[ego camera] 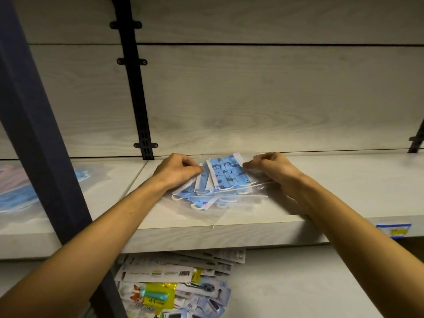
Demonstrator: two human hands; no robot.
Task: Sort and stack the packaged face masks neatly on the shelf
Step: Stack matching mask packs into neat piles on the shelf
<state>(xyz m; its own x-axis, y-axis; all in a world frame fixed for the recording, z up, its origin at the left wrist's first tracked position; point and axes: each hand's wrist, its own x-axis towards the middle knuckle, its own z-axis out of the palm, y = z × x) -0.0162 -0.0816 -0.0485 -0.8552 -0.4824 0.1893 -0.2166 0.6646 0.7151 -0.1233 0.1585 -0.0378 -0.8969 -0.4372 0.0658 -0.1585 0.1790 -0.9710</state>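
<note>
- Left hand (pixel 177 171) has its fingers curled, pinching the left edge of the top mask packet (pixel 226 177); right hand (pixel 273 171) is curled too, pinching the same packet's right edge. Both grasp it, neither is released.
- The packet is a clear bag of blue printed masks, lying on the shelf (pixel 321 187) near the back wall panel (pixel 229 99), tilted relative to the shelf's front edge.
- It sits on a loose pile of similar packets (pixel 202 198); those are fanned out and skewed, with ear loops and bag edges poking toward the front.
- Step in hand, as I read it: squaring the top packet onto the pile.
- To do it well: keep both pinches at opposite edges, turn the packet until its long side runs parallel with the shelf front, then lower it flat.
- The plastic looks slippery, so pressing down lightly before letting go should stop it sliding.
- The lower packets likely need tapping in from both sides first, or the stack stays crooked.
- More mask bags (pixel 18 189), pink and blue, lie on the shelf far left behind the dark upright post (pixel 46 143); a different colour may mean a separate stack.
- Carded goods (pixel 174 283) on the lower shelf, not part of this.
</note>
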